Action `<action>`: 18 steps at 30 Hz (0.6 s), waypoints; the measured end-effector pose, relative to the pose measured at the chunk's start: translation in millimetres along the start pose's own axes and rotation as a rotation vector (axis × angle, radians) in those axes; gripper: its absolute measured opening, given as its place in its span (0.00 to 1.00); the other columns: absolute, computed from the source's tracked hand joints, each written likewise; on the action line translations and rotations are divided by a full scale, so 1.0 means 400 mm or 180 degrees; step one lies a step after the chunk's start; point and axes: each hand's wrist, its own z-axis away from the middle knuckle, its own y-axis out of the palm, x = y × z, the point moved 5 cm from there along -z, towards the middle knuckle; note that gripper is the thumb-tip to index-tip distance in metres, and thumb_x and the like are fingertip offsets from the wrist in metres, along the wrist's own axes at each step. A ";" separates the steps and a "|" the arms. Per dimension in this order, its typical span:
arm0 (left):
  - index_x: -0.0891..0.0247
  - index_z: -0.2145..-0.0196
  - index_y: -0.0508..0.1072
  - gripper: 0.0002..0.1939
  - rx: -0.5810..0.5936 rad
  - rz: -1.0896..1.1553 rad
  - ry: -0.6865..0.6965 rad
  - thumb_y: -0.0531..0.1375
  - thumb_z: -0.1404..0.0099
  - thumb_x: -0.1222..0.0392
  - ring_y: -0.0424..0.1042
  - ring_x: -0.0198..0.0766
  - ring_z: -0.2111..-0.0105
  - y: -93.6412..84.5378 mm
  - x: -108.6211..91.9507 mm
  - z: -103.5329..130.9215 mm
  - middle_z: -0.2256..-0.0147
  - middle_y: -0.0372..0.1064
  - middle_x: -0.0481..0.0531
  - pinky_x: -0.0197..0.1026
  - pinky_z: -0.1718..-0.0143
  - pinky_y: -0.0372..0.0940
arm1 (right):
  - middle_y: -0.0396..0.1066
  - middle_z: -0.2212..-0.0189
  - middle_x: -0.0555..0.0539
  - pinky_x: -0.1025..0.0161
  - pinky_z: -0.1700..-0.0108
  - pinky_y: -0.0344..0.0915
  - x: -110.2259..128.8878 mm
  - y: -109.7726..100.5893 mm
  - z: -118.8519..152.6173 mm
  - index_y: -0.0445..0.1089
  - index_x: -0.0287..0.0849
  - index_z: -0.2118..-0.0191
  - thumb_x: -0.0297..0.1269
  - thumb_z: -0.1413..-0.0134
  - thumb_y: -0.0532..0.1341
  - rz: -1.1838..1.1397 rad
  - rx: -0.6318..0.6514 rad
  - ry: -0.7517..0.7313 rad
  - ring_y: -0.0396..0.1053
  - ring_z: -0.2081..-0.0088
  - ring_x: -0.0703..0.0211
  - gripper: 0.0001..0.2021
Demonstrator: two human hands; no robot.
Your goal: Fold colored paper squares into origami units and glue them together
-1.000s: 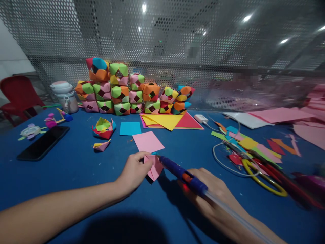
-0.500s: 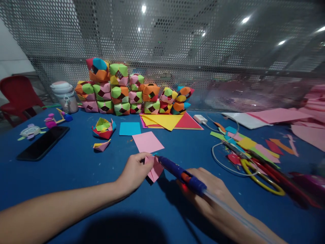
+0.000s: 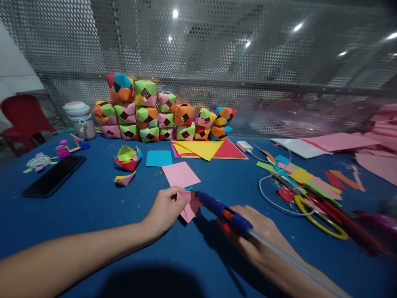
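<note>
Between thumb and fingers, my left hand [image 3: 167, 211] pinches a small folded pink paper piece [image 3: 190, 209], with a bit of blue at its top edge. My right hand [image 3: 251, 231] grips a blue glue gun [image 3: 223, 212] with a red light glowing near the grip and a clear glue stick out of its back. The nozzle is at the top right edge of the folded piece; whether it touches cannot be made out. Just beyond lie a flat pink square [image 3: 181, 174] and a blue square [image 3: 159, 158]. A partly built paper model [image 3: 127, 158] and a loose folded piece [image 3: 124, 179] lie to the left.
Stacked paper balls [image 3: 147, 118] line the back against a perforated metal screen [image 3: 198, 54]. A phone [image 3: 54, 176] lies left. Yellow-handled scissors [image 3: 322, 221], a white cable [image 3: 263, 196] and paper scraps [image 3: 302, 176] spread out at right. Coloured sheets [image 3: 229, 151] lie behind the squares.
The glue gun's nozzle has shifted very slightly to the right along the folded piece's top edge. Both hands keep their grips; the camera view has tilted slightly.
</note>
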 end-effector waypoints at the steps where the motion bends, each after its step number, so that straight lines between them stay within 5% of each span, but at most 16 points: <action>1: 0.67 0.66 0.75 0.11 0.0002 -0.0009 -0.0019 0.56 0.43 0.60 0.65 0.35 0.74 0.000 0.001 0.000 0.73 0.71 0.50 0.34 0.73 0.58 | 0.65 0.80 0.51 0.67 0.75 0.56 -0.001 -0.001 0.001 0.61 0.43 0.72 0.32 0.44 0.50 0.0019 0.0003 0.0028 0.61 0.79 0.64 0.07; 10: 0.66 0.68 0.75 0.10 -0.0057 0.0058 -0.0050 0.57 0.44 0.60 0.65 0.34 0.75 -0.002 -0.004 0.001 0.74 0.71 0.48 0.34 0.73 0.58 | 0.65 0.80 0.51 0.67 0.76 0.57 -0.001 -0.005 0.006 0.61 0.43 0.73 0.34 0.43 0.50 0.0021 0.0009 0.0041 0.61 0.79 0.64 0.09; 18: 0.66 0.69 0.76 0.08 -0.0366 0.0256 -0.0081 0.59 0.46 0.61 0.67 0.35 0.73 -0.014 -0.031 0.003 0.72 0.73 0.50 0.34 0.72 0.59 | 0.67 0.82 0.50 0.68 0.82 0.60 -0.079 0.000 0.018 0.67 0.41 0.74 0.41 0.42 0.51 -0.0152 -0.0303 0.0878 0.65 0.81 0.62 0.14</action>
